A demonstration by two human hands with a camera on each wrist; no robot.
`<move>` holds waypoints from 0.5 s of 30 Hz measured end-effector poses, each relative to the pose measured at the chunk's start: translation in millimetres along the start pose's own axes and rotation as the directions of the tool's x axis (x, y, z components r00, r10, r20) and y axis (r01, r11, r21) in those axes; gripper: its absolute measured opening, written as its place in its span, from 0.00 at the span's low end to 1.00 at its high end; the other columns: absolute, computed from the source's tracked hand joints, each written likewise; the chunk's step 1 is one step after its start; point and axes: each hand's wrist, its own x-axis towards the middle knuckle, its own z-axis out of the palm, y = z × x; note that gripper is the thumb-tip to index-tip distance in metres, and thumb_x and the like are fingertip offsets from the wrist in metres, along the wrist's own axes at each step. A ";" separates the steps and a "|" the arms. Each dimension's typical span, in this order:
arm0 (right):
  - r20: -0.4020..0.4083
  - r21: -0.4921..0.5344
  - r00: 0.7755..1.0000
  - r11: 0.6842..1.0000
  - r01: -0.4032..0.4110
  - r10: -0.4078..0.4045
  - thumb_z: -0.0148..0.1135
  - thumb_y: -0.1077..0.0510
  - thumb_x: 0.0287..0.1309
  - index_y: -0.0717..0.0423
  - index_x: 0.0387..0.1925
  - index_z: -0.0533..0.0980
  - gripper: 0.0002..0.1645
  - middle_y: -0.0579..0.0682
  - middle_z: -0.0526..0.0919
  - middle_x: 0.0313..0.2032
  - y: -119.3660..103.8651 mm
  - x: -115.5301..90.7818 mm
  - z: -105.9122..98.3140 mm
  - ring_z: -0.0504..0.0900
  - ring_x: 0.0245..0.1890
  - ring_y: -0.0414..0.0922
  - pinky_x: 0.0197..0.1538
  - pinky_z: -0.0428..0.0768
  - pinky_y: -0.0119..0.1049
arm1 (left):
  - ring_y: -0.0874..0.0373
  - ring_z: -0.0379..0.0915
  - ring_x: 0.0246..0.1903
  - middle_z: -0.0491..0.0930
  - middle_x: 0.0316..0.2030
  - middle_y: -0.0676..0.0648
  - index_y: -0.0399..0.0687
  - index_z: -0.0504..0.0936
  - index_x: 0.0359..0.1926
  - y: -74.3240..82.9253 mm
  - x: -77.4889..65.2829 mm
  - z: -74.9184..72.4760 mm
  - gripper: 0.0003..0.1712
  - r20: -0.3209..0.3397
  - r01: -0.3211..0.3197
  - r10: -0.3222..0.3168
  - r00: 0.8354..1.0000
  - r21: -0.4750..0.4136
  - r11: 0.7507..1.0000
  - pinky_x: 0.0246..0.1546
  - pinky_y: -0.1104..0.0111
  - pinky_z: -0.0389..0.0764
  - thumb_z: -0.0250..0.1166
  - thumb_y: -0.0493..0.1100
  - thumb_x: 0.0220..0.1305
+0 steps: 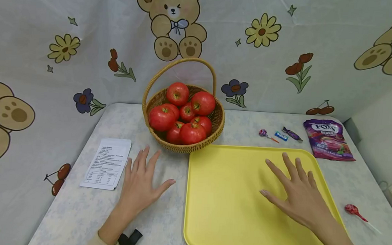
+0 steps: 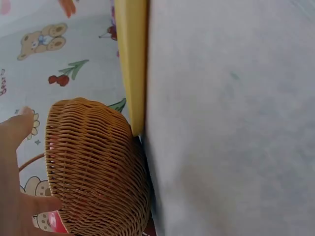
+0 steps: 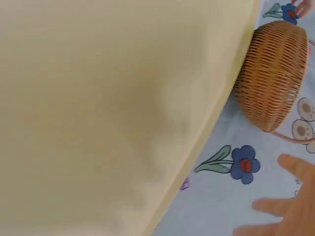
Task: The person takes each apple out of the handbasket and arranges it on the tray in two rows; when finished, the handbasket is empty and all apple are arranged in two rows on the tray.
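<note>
In the head view my left hand (image 1: 139, 186) hovers with spread fingers over the table, between a printed white packet (image 1: 107, 164) and a yellow tray (image 1: 225, 199). Its fingertips point toward a wicker basket (image 1: 199, 147) heaped with several red apples (image 1: 193, 133). My right hand (image 1: 300, 196), fingers also spread, is above the right part of the tray. Neither hand holds anything. The left wrist view has the basket (image 2: 93, 167) just beyond the left fingers (image 2: 44, 204). In the right wrist view, the right fingers (image 3: 273, 206) show at the lower right, apart from the basket.
Behind the tray lie a purple lollipop (image 1: 263, 133), a small blue candy (image 1: 281, 136) and a purple wrapped candy (image 1: 292, 134). A purple candy bag (image 1: 329, 140) is at the back right. To the tray's right lies a red lollipop (image 1: 352, 209). A patterned curtain (image 1: 221, 38) hangs behind.
</note>
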 end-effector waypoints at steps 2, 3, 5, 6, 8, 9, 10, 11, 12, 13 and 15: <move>0.002 0.079 0.998 0.995 0.068 -0.068 0.66 0.36 0.57 0.32 0.74 0.55 0.48 0.60 0.50 0.76 -6.4 12.7 -5.9 0.56 0.70 0.71 0.61 0.57 0.74 | 0.33 0.59 0.67 0.57 0.72 0.34 0.55 0.61 0.73 0.9 6.5 -1.4 0.53 -0.044 0.016 -0.021 0.999 -0.099 0.995 0.62 0.35 0.58 0.67 0.72 0.52; 0.002 0.113 0.994 0.988 0.109 -0.110 0.66 0.38 0.58 0.33 0.74 0.56 0.47 0.59 0.52 0.75 -9.5 20.0 -9.0 0.58 0.69 0.70 0.60 0.62 0.72 | 0.33 0.60 0.67 0.57 0.71 0.33 0.56 0.60 0.74 1.4 10.3 -1.6 0.53 -0.060 0.024 -0.033 0.998 -0.148 0.989 0.60 0.36 0.61 0.69 0.69 0.51; 0.002 0.171 0.982 0.967 0.188 -0.191 0.67 0.42 0.59 0.35 0.73 0.59 0.43 0.58 0.54 0.75 -15.8 35.8 -14.4 0.65 0.66 0.67 0.55 0.72 0.67 | 0.33 0.61 0.66 0.56 0.72 0.33 0.60 0.58 0.74 2.4 18.8 -1.0 0.53 -0.077 0.043 -0.063 0.995 -0.239 0.970 0.57 0.36 0.65 0.73 0.65 0.51; 0.004 0.192 0.974 0.956 0.222 -0.227 0.67 0.43 0.60 0.35 0.72 0.60 0.42 0.56 0.55 0.75 -19.3 43.8 -16.8 0.67 0.65 0.65 0.52 0.76 0.64 | 0.32 0.61 0.66 0.55 0.72 0.32 0.62 0.58 0.74 2.7 23.3 0.1 0.53 -0.084 0.049 -0.076 0.994 -0.280 0.959 0.55 0.37 0.68 0.74 0.62 0.50; 0.014 0.231 0.959 0.934 0.273 -0.284 0.66 0.45 0.62 0.35 0.72 0.61 0.39 0.55 0.54 0.75 -26.5 60.1 -20.5 0.70 0.64 0.63 0.48 0.80 0.59 | 0.32 0.59 0.67 0.53 0.72 0.32 0.64 0.58 0.74 3.3 31.7 3.4 0.52 -0.082 0.072 -0.107 0.991 -0.352 0.933 0.53 0.36 0.70 0.75 0.60 0.51; 0.017 0.245 0.952 0.924 0.293 -0.306 0.65 0.45 0.62 0.35 0.71 0.62 0.38 0.54 0.54 0.75 -30.5 68.1 -22.0 0.71 0.64 0.62 0.48 0.80 0.58 | 0.33 0.58 0.68 0.51 0.73 0.32 0.65 0.59 0.73 3.2 35.7 5.9 0.52 -0.081 0.081 -0.121 0.989 -0.384 0.920 0.54 0.35 0.69 0.76 0.59 0.51; 0.022 0.255 0.945 0.916 0.311 -0.327 0.65 0.45 0.63 0.35 0.71 0.62 0.37 0.54 0.54 0.75 -35.0 76.3 -23.2 0.72 0.64 0.61 0.48 0.81 0.56 | 0.33 0.57 0.69 0.49 0.73 0.33 0.64 0.60 0.73 2.9 39.4 8.9 0.50 -0.083 0.086 -0.132 0.988 -0.412 0.907 0.55 0.35 0.69 0.75 0.58 0.52; 0.027 0.262 0.937 0.907 0.330 -0.349 0.64 0.45 0.63 0.35 0.71 0.63 0.37 0.54 0.54 0.75 -39.8 84.3 -24.4 0.72 0.64 0.60 0.48 0.81 0.55 | 0.33 0.56 0.69 0.48 0.74 0.33 0.63 0.61 0.72 2.7 42.9 11.8 0.49 -0.088 0.090 -0.142 0.986 -0.434 0.896 0.56 0.35 0.68 0.75 0.57 0.52; 0.033 0.273 0.927 0.896 0.350 -0.373 0.64 0.45 0.63 0.35 0.71 0.63 0.36 0.54 0.54 0.75 -45.0 92.4 -25.3 0.71 0.64 0.60 0.50 0.81 0.55 | 0.33 0.55 0.70 0.47 0.74 0.33 0.61 0.63 0.71 2.6 45.9 14.6 0.47 -0.095 0.095 -0.154 0.983 -0.454 0.886 0.57 0.35 0.67 0.75 0.57 0.53; 0.038 0.286 0.917 0.884 0.370 -0.396 0.63 0.45 0.64 0.36 0.70 0.63 0.36 0.54 0.54 0.75 -50.4 100.7 -25.7 0.71 0.65 0.59 0.51 0.80 0.56 | 0.33 0.53 0.70 0.46 0.74 0.34 0.59 0.65 0.70 2.6 48.6 17.1 0.45 -0.105 0.097 -0.166 0.981 -0.472 0.876 0.58 0.36 0.67 0.75 0.56 0.53; 0.048 0.317 0.897 0.859 0.403 -0.439 0.63 0.45 0.64 0.37 0.70 0.65 0.34 0.54 0.54 0.75 -61.9 117.1 -26.0 0.68 0.68 0.59 0.54 0.78 0.56 | 0.34 0.53 0.71 0.45 0.75 0.35 0.55 0.68 0.67 2.0 52.2 22.9 0.41 -0.129 0.094 -0.182 0.975 -0.502 0.860 0.60 0.37 0.66 0.75 0.55 0.54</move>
